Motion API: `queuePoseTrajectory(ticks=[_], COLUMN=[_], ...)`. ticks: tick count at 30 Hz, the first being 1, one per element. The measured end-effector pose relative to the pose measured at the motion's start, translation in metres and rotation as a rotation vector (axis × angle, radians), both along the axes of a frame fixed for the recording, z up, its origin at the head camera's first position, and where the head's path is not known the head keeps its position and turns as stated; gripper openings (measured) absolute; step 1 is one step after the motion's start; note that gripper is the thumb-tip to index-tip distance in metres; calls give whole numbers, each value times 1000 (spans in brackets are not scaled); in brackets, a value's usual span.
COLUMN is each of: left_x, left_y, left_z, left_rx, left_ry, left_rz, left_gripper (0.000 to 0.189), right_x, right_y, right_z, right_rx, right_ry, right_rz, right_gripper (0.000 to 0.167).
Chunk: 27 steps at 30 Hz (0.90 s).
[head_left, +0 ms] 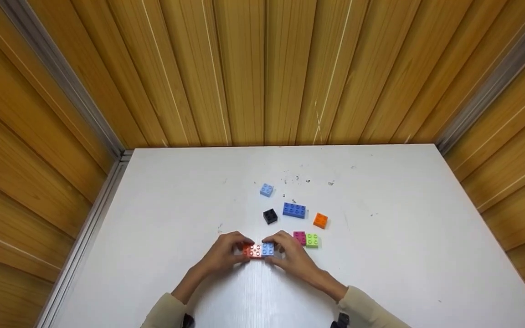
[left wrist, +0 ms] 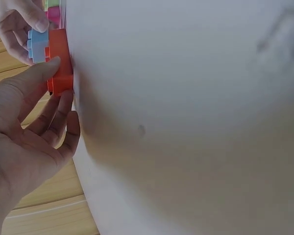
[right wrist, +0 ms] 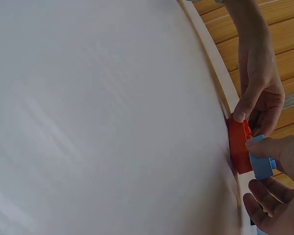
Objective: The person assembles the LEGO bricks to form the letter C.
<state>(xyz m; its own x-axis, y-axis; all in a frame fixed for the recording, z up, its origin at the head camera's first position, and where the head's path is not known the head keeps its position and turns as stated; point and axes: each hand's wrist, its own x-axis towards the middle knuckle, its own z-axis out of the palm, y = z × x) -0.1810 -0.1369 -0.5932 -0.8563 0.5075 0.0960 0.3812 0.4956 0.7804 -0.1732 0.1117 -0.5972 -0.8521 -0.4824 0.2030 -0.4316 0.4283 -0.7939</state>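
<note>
Near the front middle of the table, my left hand (head_left: 223, 250) grips the left end of a long red toy brick (head_left: 255, 252) between thumb and fingers. At the brick's other end, my right hand (head_left: 291, 256) pinches a small light blue brick (head_left: 267, 249). Both wrist views show the light blue brick (right wrist: 262, 162) over the top of the red brick (left wrist: 61, 56), on its studded side. The red brick's underside is right at the tabletop. My left hand (left wrist: 32, 115) has its thumb on the red brick's near side.
Just beyond my right hand are a dark pink brick (head_left: 299, 237) and a lime green brick (head_left: 312, 240), side by side. Farther back lie a black brick (head_left: 270, 216), a long blue brick (head_left: 294, 210), an orange brick (head_left: 320, 220) and another light blue brick (head_left: 266, 190). Wood-patterned panels (head_left: 262, 73) surround the white table (head_left: 176, 191).
</note>
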Motion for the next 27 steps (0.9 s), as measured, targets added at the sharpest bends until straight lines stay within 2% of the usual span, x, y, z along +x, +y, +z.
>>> queuePoseTrajectory(ticks=[7,14,19,23,25,27], left_x=[7,17,23,18,11,2], left_y=[22,50,60,61,58,53], left_z=[4,7,8,11,12,13], left_rx=[-42,-189,-254,-252,-205,-135], left_ry=[-9,28,48,25,-15,-54], left_rz=[-58,-127,-170,-216,-248,-254], left_gripper=[32,36,39,38,35,31], right_x=[11,20,27,30,31,32], right_y=[28,61,74,77,78,78], right_z=[4,13,14,12,11,9], right_rx=[-14,61,95,100,102,104], right_ry=[-27,-37,-47,-83,-97,-110], right_rz=[28,94,116,104,87,72], right_gripper=[41,44,44,41,40,40])
